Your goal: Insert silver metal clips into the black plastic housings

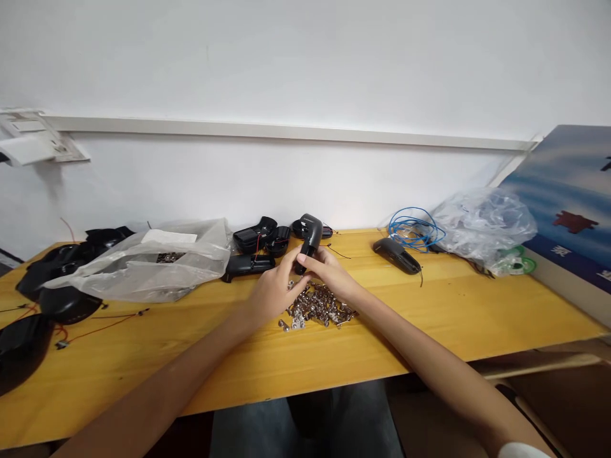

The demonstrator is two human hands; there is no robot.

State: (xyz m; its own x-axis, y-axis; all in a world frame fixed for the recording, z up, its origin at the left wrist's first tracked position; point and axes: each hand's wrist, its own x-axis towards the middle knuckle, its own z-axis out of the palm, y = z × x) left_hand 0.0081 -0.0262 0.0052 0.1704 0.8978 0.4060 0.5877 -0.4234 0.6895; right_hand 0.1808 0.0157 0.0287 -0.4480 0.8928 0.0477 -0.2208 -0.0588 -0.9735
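Note:
A black curved device (312, 234) stands upright between my hands, its rounded head toward the wall. My left hand (277, 286) has its fingers closed round the lower left side of the device. My right hand (331, 272) grips the same lower end from the right, thumb across its front. Just below both hands, a pile of small shiny metal parts (322, 306) lies on the wooden table (267, 375).
Several black housings (248, 266) and a plastic bag (191, 264) lie at the left, with wired black parts (71, 304) beyond. Rightward are another black device (397, 256), a blue cable coil (415, 229), crumpled clear plastic (482, 222) and a blue printed board (568, 197).

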